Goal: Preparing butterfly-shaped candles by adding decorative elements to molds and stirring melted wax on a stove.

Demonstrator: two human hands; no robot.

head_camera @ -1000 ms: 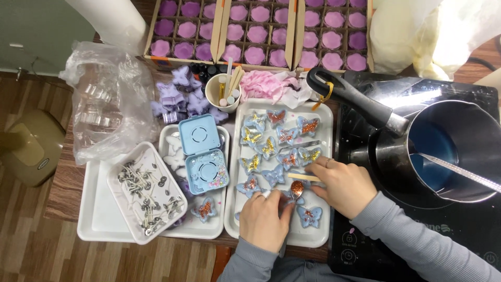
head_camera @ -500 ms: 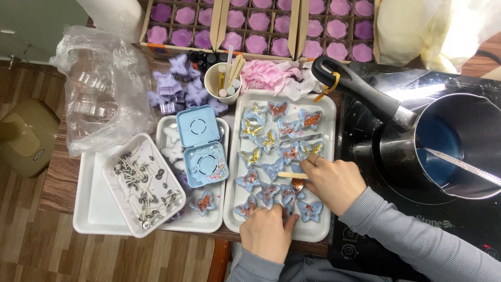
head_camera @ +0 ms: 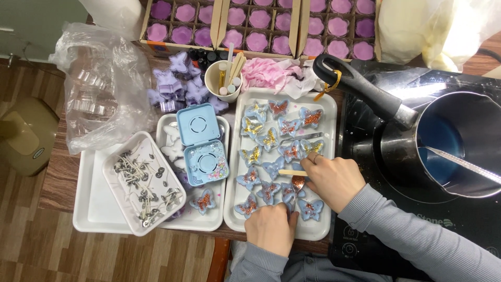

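On the white plastic tray [head_camera: 334, 112] of glittered butterfly shapes [head_camera: 269, 138]: left hand [head_camera: 270, 228] clasping a spoon [head_camera: 297, 184], right hand [head_camera: 332, 179] pinching a wooden stick [head_camera: 292, 172].

Cardboard boxes [head_camera: 259, 31]: three, brown, side by side along the far tabletop edge, divided into square cells of purple flower shapes. Plastic bag [head_camera: 94, 89]: clear, crumpled, far left. Cooktop panel [head_camera: 349, 249]: black, white markings, near edge.

One head-worn camera looks almost straight down from above the white tray of butterfly moulds [head_camera: 334, 112], fairly close, the person's forearms entering from the bottom edge below it.
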